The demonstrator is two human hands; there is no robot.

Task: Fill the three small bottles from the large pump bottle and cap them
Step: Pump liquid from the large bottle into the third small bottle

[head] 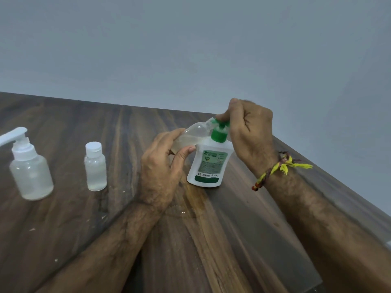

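Note:
A white pump bottle with a green pump head and green label stands on the wooden table. My right hand curls over the green pump head from above. My left hand grips a small clear bottle, tilted with its open neck against the pump spout and some pale liquid inside. A second small clear bottle with a white cap stands upright at the left. Further left stands a clear bottle with a white pump top, holding clear liquid.
The table's far edge meets a plain grey wall, and its right edge runs diagonally down to the lower right. A wet smear lies on the wood just in front of the pump bottle. A woven thread band circles my right wrist.

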